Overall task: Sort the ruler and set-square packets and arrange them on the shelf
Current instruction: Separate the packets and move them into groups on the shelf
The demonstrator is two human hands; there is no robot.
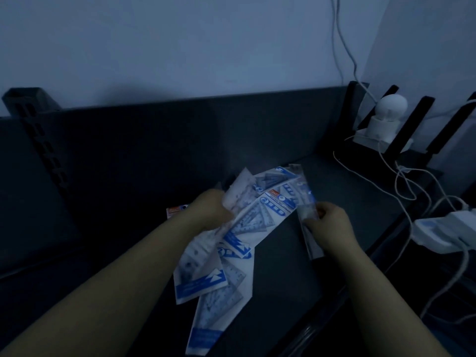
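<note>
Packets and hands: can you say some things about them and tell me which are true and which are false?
1. The left hand holds a bunch of packets. True.
2. The right hand is empty. False: it pinches a narrow packet.
3. The packets are red and yellow. False: they are blue and white.
4. White cables lie at the right of the shelf. True.

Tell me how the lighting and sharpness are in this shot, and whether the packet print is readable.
Head view: dim with a blue cast, the shelf nearly black, the wall paler. Head view: the packets gripped by the left hand and right hand look soft; big numerals show, small print is unreadable.
</note>
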